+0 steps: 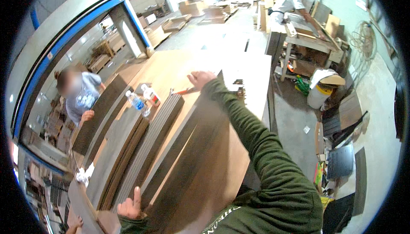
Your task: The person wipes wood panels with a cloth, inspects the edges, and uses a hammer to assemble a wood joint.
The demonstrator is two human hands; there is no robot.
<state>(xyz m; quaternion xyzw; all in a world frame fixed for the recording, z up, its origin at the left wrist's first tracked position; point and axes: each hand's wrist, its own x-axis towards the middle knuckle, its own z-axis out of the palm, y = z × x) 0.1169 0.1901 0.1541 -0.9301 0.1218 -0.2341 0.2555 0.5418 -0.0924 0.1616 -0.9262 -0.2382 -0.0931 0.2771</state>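
Note:
My right hand (200,79) is stretched out over the far part of the wooden tabletop (171,65), fingers loosely apart and holding nothing visible. Just below it lies a red-handled tool (184,91) whose kind I cannot make out. My right forearm crosses the far end of a long dark board (188,148) standing on the table. My left hand (131,207) is at the near end of the long boards, one finger raised and the others bent, with nothing visible in it. Beside the boards lies a stack of grey-edged strips (149,148).
Two plastic bottles (139,104) stand beside a stack of dark panels (113,153). At left, a person (81,93) has a hand on an upright dark board (98,114). Another person (290,3) works at a bench (309,42). A white bucket (318,97) stands at right.

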